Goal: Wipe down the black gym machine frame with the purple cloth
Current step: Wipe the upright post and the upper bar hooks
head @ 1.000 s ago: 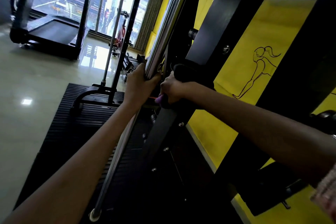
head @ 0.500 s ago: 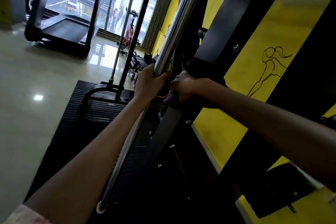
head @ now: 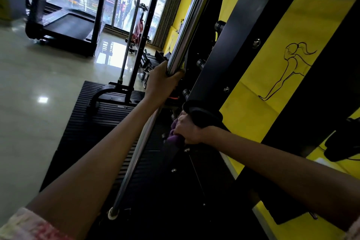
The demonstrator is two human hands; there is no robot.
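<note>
- In the middle of the frame, the person's left hand (head: pixel 162 82) was curled around a chrome bar (head: pixel 187 31) which ran from the top centre down to the lower left.
- It seemed that this hand was only steadying the person; it held no cloth.
- A little lower and to the right, the right hand (head: pixel 190 129) gripped the purple cloth (head: pixel 174 134), bunched up in the fingers, with only a small purple part showing at the left of the fist.
- The cloth was pressed against the black gym machine frame (head: pixel 233 45), at the lower part of a wide black upright, just below a black padded sleeve (head: pixel 202 112) which wrapped this upright.
- I could not tell how much of the cloth really touched the metal, because the fist hid it.
- About progress: the frame was dark and the light was weak, so I saw no clear wet or clean stripe, and I cannot say which parts were already wiped.
- My judgement is that the wiping was under way on this one upright, and much of the frame was probably left: the long upper part, the bolts and pegs, and the second black beam (head: pixel 321 87) at the right, in front of the yellow wall (head: pixel 272 25).
</note>
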